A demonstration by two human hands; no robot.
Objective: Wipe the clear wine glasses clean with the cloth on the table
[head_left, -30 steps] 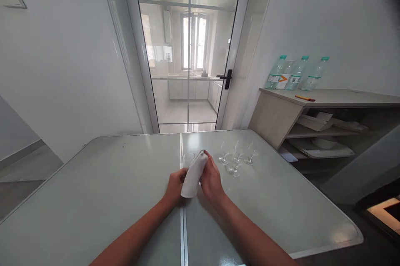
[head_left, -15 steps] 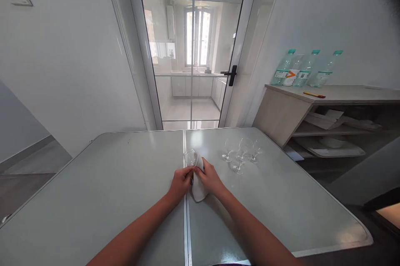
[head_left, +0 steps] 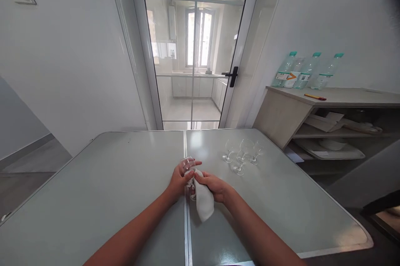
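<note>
My left hand (head_left: 179, 179) is closed around the bowl of a clear stemmed glass (head_left: 187, 163), its fingers wrapped behind it. The rim tilts up and away from me. A white cloth (head_left: 204, 202) hangs from my right hand (head_left: 215, 185), pinched between thumb and fingers. Part of the cloth lies against the glass's lower bowl and stem. The foot of the glass shows faintly below my left hand, partly covered by cloth. Both hands are close together above the table's metal seam.
Several clear stemmed glasses (head_left: 240, 155) stand grouped on the table (head_left: 125, 182), right of my hands. A wooden shelf unit (head_left: 283, 116) at the right bears plastic bottles (head_left: 308, 72) and a yellow-and-red stick-like item (head_left: 315, 97). A glass door (head_left: 192, 103) is beyond the table.
My left hand has shifted from lower on the glass to around its bowl. My right hand has moved down and right off the bowl, drawing the cloth toward me.
</note>
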